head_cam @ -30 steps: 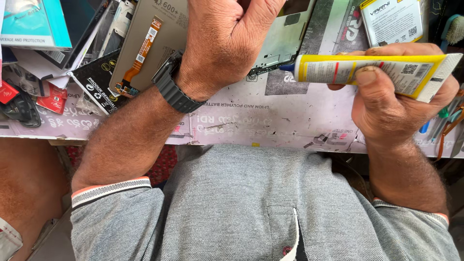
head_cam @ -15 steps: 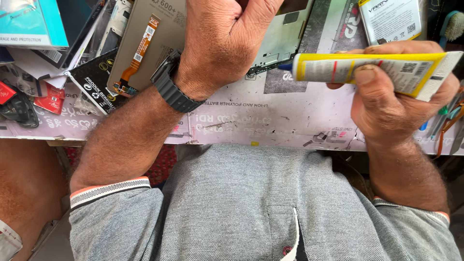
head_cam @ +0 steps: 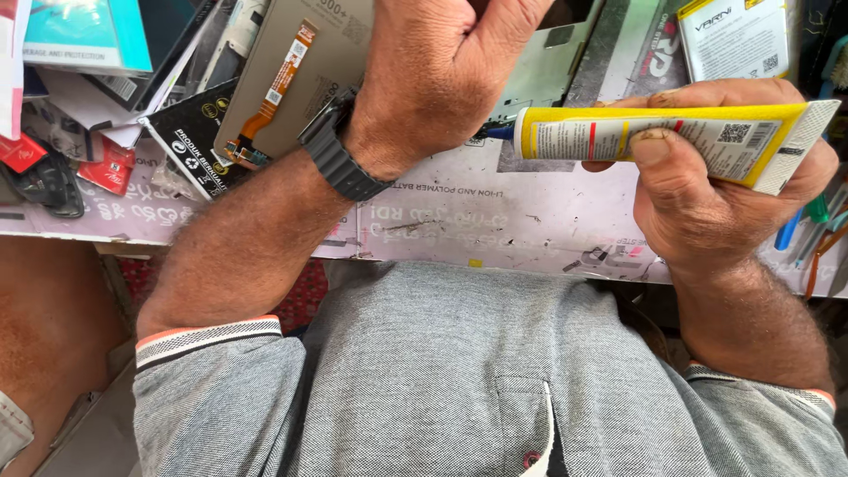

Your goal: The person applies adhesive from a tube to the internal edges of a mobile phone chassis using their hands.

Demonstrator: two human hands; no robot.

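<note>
The right hand (head_cam: 715,194) is closed around a yellow tube of glue (head_cam: 671,137), with the thumb pressing on its side. The tube lies flat and points left, and its small blue tip (head_cam: 497,132) sits just beside the left hand (head_cam: 433,71). The left hand is curled over a thin grey phone part (head_cam: 530,79) on the far side of the worktable (head_cam: 459,221). I cannot tell how its fingers grip, because the back of the hand hides them. A dark watch (head_cam: 340,155) wraps the left wrist. The tube looks light and soft, so it will squash when pushed. It is best held round the middle, where the thumb is, and a gentle push looks safer than a hard one, which could let out too much glue. The phone part looks thin and stiff and may crack or bend, so holding its edges seems safest. To the left lies a flat grey panel (head_cam: 327,62) with an orange ribbon strip (head_cam: 274,88), next to a black card (head_cam: 190,141) and a red bit (head_cam: 102,168). A white and yellow pack (head_cam: 733,35) sits far right.
</note>
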